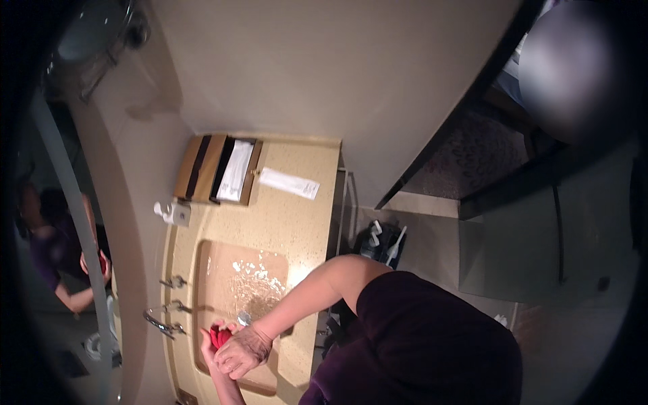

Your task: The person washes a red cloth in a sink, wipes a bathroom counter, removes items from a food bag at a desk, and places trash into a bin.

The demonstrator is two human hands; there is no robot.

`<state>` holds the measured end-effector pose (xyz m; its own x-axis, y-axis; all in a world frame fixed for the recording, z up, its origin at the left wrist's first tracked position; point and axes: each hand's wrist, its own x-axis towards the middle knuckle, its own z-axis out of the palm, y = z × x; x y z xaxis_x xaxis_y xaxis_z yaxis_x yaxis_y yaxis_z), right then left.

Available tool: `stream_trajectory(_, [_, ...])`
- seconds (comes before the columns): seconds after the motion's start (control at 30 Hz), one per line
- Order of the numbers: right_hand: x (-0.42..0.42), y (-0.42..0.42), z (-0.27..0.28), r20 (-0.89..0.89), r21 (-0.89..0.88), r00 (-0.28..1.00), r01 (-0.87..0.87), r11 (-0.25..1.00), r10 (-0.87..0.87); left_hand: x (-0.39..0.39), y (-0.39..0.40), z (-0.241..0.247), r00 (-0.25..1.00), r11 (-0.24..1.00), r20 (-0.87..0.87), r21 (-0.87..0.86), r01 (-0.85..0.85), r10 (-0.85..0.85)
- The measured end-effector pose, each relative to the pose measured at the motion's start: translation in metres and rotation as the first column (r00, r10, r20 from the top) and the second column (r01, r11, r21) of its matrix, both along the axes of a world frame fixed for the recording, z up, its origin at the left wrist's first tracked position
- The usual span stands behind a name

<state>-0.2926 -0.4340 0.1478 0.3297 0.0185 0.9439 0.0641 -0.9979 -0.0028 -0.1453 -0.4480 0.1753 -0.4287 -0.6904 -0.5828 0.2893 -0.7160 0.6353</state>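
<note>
Over the lower-left end of a sink basin [208, 283], my two hands meet around a small folded red item [220, 338], likely cloth. My left hand [207, 347] cups it from below, its fingers curling up around the far side. My right hand [243, 354] looks wet and lies across the near part with bent fingers, hiding some of the red item. Rippling water glints in the basin, and a round metal drain stopper [243, 318] shows close to my right wrist. A chrome faucet [157, 324] juts from the wall side beside my hands.
On the speckled counter [283, 217] stand a brown box [202, 167] holding white packets and a white dispenser-like object [172, 213]. A white packet [288, 183] lies apart. Below, a dark floor caddy [379, 245] holds white items. A mirror [61, 253] borders the left.
</note>
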Motion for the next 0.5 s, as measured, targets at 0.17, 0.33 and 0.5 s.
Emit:
stream_trajectory(0.17, [-0.028, 0.015, 0.020, 0.067, 0.221, 0.994, 0.074, 0.973, -0.091, 0.065, 0.005, -0.007, 0.925, 0.552, 0.317, -0.743, 0.379, -0.209])
stream_trajectory(0.33, [-0.015, 0.032, -0.014, -0.145, 0.673, 0.961, 0.271, 0.688, -0.236, 0.060, 0.007, 0.012, 0.999, 0.985, 0.042, -0.171, -0.001, 0.008])
stream_trajectory(0.5, [-0.016, 0.003, -0.037, -0.038, 0.992, 0.999, 0.037, -0.122, -0.006, 0.029, 0.033, 0.060, 0.909, 0.789, 0.414, -0.576, 0.212, 0.058])
